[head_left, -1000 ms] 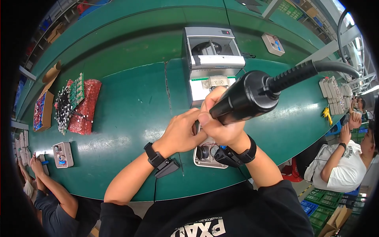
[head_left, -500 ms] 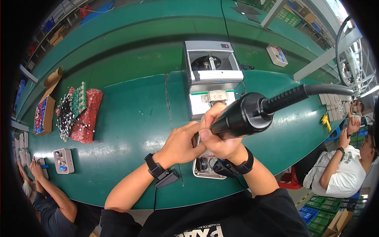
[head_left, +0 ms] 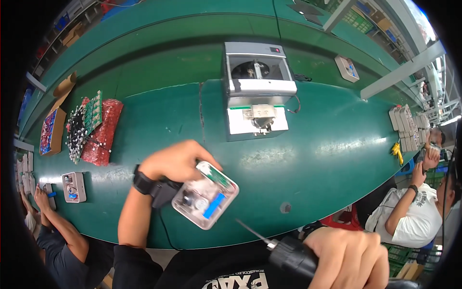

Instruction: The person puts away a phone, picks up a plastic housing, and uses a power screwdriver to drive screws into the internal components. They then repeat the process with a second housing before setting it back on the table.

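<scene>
My left hand [head_left: 175, 161] grips a small off-white plastic casing [head_left: 231, 196] by its far left edge, left of centre over the green table. Inside the open casing show a green circuit board [head_left: 215, 177], a blue battery cell [head_left: 214, 206] and a dark round part [head_left: 186, 198]. The casing is tilted and slightly blurred. At the lower right, my right hand [head_left: 350, 257] is wrapped round a black electric screwdriver [head_left: 292, 256]. Its thin bit points up and left, apart from the casing.
A grey screw feeder [head_left: 260, 89] stands at the table's far middle. Leftward lie red bubble wrap [head_left: 109, 130], circuit boards [head_left: 93, 113], a cardboard box [head_left: 55, 135] and another casing [head_left: 74, 188]. Stacked casings [head_left: 406, 127] and a yellow tool [head_left: 397, 152] lie right. Co-workers sit at both sides.
My right hand has drawn the screwdriver away from the casing, down to the lower right. My left hand has moved left with the casing, which is now turned and shows its inside.
</scene>
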A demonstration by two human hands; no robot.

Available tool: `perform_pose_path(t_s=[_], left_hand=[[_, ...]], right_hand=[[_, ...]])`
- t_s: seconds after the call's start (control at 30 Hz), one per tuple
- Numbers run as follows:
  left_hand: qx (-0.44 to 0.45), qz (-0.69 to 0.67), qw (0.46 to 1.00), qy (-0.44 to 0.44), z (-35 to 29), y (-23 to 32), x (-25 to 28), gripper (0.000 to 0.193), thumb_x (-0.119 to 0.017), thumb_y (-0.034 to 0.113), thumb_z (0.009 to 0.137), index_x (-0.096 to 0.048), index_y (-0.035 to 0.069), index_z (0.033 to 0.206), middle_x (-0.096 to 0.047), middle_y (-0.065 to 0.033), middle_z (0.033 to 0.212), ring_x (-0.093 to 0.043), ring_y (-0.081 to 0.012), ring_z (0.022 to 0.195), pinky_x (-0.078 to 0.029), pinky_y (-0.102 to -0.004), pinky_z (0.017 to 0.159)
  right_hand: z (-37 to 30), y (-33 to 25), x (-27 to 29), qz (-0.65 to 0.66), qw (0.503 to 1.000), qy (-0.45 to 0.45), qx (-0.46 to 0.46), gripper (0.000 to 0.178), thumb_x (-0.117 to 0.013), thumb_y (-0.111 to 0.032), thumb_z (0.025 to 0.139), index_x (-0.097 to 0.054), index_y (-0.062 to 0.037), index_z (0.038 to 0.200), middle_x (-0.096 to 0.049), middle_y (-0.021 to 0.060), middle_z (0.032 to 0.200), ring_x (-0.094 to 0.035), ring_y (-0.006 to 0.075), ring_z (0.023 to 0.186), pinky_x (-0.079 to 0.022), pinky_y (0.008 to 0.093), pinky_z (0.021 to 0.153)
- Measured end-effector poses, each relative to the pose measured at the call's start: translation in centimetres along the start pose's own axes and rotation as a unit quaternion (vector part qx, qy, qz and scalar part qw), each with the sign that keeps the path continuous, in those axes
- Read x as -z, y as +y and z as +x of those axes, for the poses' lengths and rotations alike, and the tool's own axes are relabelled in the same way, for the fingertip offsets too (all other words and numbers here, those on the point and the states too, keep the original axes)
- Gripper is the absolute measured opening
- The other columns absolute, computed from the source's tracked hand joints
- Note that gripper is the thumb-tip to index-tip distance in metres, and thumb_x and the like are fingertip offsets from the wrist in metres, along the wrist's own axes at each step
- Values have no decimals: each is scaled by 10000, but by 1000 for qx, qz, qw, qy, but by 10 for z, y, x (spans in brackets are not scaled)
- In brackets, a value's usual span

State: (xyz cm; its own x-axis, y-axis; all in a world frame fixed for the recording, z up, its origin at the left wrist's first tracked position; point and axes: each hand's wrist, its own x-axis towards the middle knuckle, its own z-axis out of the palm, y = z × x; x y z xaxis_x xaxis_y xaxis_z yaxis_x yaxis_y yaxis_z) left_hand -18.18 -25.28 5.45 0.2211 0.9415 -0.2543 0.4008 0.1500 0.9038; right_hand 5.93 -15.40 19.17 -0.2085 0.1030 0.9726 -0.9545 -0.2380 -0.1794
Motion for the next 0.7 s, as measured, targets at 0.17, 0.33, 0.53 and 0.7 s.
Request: perform_pose_path(t_s=[0.17, 0.33, 0.53, 0.7], left_hand=[[187, -109, 944, 248, -42, -31, 64, 363, -668, 29, 800, -672, 1, 1162, -721, -63, 908, -648, -102, 729, -511, -227, 603], [176, -74, 790, 583, -79, -22, 77, 324, -634, 145, 904, -625, -28, 1178, -706, -60, 908, -625, -104, 653, -494, -238, 531], [288, 30, 764, 576, -179, -3, 56, 365, -620, 248, 934, -592, 28, 1223, -703, -61, 973, -634, -89, 728, -478, -233, 544], [460, 82, 656, 593, -306, -58, 53, 685, -598, 490, 888, -410, 106, 1422, -478, -146, 1311, -462, -309, 1134, -391, -413, 895]], right_hand=[[8, -2, -9, 61, 997, 27, -44, 283, -709, 25, 834, -534, -24, 617, -612, 146, 583, -708, 265, 712, -636, 436, 668], [16, -7, -17, 57, 998, 32, -17, 230, -685, 52, 825, -557, -13, 644, -658, 164, 662, -705, 258, 694, -634, 428, 672], [6, -6, -14, 62, 996, 26, 54, 192, -647, 77, 815, -574, -4, 657, -670, 177, 689, -700, 246, 663, -633, 413, 665], [9, -17, -15, 112, 993, 30, 29, 168, -633, 75, 809, -586, -2, 666, -675, 177, 698, -698, 244, 648, -633, 404, 656]])
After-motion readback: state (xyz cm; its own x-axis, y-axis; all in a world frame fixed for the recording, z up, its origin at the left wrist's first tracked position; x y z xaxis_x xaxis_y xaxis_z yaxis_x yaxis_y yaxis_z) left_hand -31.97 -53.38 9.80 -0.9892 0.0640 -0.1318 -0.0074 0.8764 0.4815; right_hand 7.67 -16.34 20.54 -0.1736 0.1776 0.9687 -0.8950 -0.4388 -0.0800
